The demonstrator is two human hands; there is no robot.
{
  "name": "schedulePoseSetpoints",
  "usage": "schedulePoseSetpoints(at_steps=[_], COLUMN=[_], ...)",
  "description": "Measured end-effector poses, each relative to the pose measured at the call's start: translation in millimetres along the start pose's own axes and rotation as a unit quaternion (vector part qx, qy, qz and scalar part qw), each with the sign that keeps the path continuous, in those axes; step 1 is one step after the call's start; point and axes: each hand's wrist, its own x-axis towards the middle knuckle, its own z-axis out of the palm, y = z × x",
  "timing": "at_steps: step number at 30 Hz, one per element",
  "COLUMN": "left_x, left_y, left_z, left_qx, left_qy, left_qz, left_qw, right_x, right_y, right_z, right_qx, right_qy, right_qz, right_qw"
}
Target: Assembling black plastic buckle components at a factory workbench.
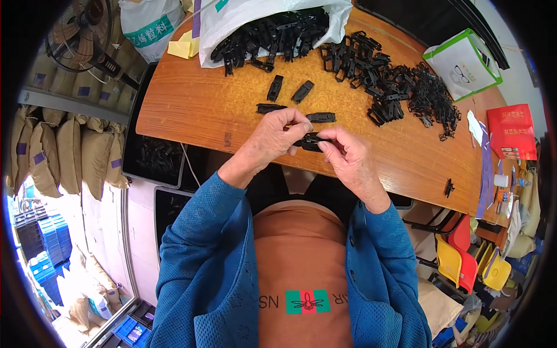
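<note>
Your wooden bench (191, 110) spans the view in front of you. On its far side lies a big white sack (223, 29), its mouth toward you and crammed with black plastic parts. To the right of the mouth spreads a long heap (383, 110) of similar black pieces. Low at the bench's left stands a dark bin (152, 180) with more black pieces inside. A white bag with green trim (461, 66) stands beyond the heap, and a red box (512, 132) sits at the right end.

Your left hand (272, 139) and right hand (351, 155) are close together, each pinching one end of the same small black part (311, 141) between thumb and fingers, at the bench's near edge. Just beyond them lie four loose black pieces (303, 91), set apart from the heap.
</note>
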Motion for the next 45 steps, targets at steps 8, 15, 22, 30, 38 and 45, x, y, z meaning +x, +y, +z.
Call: schedulePoseSetpoints(at_steps=[8,15,22,30,38,45], left_x=[3,5,8,18,29,43], left_y=[-12,-48,-55,-44,-43,-24], left_z=[8,28,39,48,46,-27], left_qx=[-0.005,0.038,0.164,0.029,0.084,0.435], left_qy=[-0.007,0.048,0.022,-0.005,-0.009,0.217], left_qz=[-0.014,0.058,0.13,0.052,0.088,0.211], left_qw=[1.0,0.996,0.978,0.998,0.993,0.848], right_x=[-9,-17,-20,-16,-15,14], right_y=[15,36,38,68,73,61], right_z=[-1,0,-5,-8,-11,-29], right_qx=[0.026,0.04,0.165,0.435,0.324,-0.025], right_qy=[0.006,0.019,0.041,0.034,0.047,0.098], right_qz=[0.028,0.064,0.077,0.224,0.24,0.069], right_qw=[0.999,0.997,0.982,0.871,0.914,0.992])
